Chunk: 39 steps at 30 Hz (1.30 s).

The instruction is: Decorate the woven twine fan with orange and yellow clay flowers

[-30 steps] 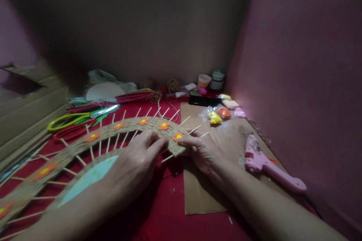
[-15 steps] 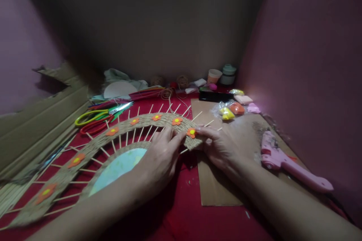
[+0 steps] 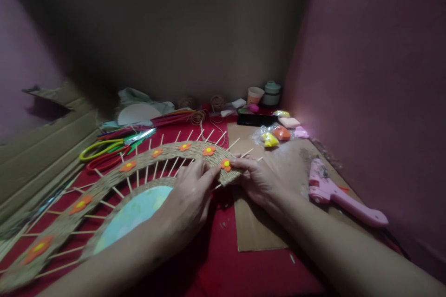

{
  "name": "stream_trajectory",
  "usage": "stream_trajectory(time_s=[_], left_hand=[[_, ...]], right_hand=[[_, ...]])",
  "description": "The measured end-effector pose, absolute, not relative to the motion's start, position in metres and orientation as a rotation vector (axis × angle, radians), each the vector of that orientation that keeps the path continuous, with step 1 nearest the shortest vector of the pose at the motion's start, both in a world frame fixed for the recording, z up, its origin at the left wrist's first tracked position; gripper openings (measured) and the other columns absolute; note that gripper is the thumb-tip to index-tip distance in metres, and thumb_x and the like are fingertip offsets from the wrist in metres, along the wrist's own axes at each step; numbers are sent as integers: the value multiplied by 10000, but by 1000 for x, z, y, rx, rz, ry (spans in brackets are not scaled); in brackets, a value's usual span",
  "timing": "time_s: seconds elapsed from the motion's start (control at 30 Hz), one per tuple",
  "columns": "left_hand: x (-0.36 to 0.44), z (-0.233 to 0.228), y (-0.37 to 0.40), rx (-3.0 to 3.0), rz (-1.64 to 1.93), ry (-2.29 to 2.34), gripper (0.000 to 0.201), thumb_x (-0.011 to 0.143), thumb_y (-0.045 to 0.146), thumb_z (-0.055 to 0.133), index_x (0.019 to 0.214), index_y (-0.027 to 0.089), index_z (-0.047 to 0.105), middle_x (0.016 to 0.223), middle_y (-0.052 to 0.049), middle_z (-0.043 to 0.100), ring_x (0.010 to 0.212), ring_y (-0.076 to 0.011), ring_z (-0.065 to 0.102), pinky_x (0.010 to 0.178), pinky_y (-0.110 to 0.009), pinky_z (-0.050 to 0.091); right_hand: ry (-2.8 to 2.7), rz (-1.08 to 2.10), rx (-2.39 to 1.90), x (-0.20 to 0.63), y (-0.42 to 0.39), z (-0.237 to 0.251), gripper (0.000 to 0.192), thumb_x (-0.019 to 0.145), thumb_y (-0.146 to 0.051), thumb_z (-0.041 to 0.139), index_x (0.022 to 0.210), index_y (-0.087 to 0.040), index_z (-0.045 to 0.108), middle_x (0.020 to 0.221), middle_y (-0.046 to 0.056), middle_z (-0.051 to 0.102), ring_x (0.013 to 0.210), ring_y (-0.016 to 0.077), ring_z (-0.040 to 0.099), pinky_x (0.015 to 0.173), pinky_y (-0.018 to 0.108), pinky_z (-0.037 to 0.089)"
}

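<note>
**Both my hands at the edge of a woven twine ring**

My left hand (image 3: 190, 190) and right hand (image 3: 259, 178) meet at the right end of a wide, flat ring of woven tan twine (image 3: 167, 152) threaded over thin pale wooden sticks. Both pinch its woven band, fingertips pressed together on either side of a small orange foam flower with a yellow centre (image 3: 226, 164).

The ring lies flat on a red cloth-covered table (image 3: 209, 260), partly over a brown cardboard sheet (image 3: 258, 227). It looks light and springy; the sticks seem fragile, so the dense band is the safer hold.

A pink glue gun (image 3: 339, 192) rests to my right, yellow-handled scissors (image 3: 111, 143) to my left. The room is dim, with pinkish walls close by.
</note>
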State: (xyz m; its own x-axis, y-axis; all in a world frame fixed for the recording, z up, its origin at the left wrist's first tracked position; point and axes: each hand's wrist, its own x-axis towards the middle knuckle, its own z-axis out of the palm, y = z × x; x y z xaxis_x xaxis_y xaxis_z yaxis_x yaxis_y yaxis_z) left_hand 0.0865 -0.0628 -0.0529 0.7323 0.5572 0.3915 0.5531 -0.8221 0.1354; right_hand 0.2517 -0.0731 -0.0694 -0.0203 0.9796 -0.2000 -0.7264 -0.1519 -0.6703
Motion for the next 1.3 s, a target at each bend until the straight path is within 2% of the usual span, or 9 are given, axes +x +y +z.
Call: stream_trajectory(time_s=[0.2, 0.47, 0.6, 0.83, 0.97, 1.2, 1.3], left_hand=[[85, -50, -64, 2927, 688, 896, 364, 821, 24, 369, 1130, 118, 537, 866, -80, 469, 738, -190, 395, 645, -346, 371], [80, -45, -61, 2822, 721, 944, 339, 807, 8, 375, 1075, 141, 534, 876, -59, 460, 770, -180, 420, 689, -348, 415], [80, -48, -59, 2813, 732, 957, 406, 793, -4, 385, 1157, 132, 503, 905, -69, 452, 797, -188, 419, 702, -354, 425], [83, -54, -52, 2885, 769, 885, 491, 778, -22, 404, 1233, 155, 459, 899, -65, 453, 791, -185, 412, 693, -342, 415], [88, -60, -51, 3004, 770, 885, 545, 785, 32, 450, 1312, 168, 421, 873, -66, 459, 752, -191, 405, 649, -335, 395], [98, -51, -59, 3119, 622, 980, 341, 875, 115, 396, 1181, 154, 543, 875, -87, 506, 765, -209, 427, 670, -351, 404], [98, -48, -63, 3180, 584, 946, 360, 883, 81, 350, 1185, 106, 544, 887, -110, 508, 798, -230, 417, 700, -383, 408]], right_hand=[[-368, 1580, -747, 250, -70, -71, 23, 627, -129, 627, 649, -122, 628, 607, 26, 611, 584, 140, 543, 644, 320, 486], [-223, 1612, -705, 250, -66, -73, 139, 724, -114, 523, 745, -115, 661, 721, 100, 679, 813, 222, 631, 753, 379, 520], [-161, 1647, -685, 250, -67, -70, 188, 754, -107, 480, 764, -108, 668, 751, 120, 681, 842, 232, 634, 764, 394, 526], [-141, 1668, -651, 250, -65, -72, 201, 772, -99, 461, 795, -101, 661, 749, 119, 673, 841, 223, 629, 766, 384, 527], [-139, 1670, -642, 250, -65, -71, 194, 770, -95, 457, 780, -102, 651, 740, 111, 669, 811, 212, 627, 763, 379, 525], [-159, 1660, -672, 249, -66, -68, 181, 736, -95, 467, 720, -114, 646, 699, 98, 664, 761, 208, 626, 747, 373, 525], [-159, 1665, -671, 249, -66, -69, 188, 742, -84, 459, 722, -114, 643, 692, 93, 668, 754, 206, 630, 743, 371, 528]])
